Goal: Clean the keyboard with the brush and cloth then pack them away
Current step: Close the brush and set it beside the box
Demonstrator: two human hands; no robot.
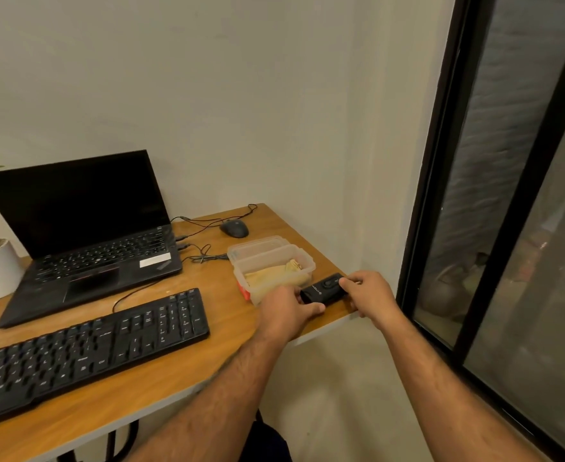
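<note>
Both hands, left hand (pixel 286 310) and right hand (pixel 368 293), gripped the ends of a small black case (pixel 323 290) at the desk corner, beside the clear container (pixel 271 268) holding the cloth (pixel 274 276). Keyboard (pixel 87 351) lay untouched; brush not visible. Judged step: opening the case, which next calls for pulling its ends apart.

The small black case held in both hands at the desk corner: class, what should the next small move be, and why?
Probably pull the black case open. The left hand and right hand each grip one end, the keyboard lies untouched, and the cloth sits in the open plastic box, so cleaning seems not yet begun. Whether the case holds the brush cannot be seen.
</note>
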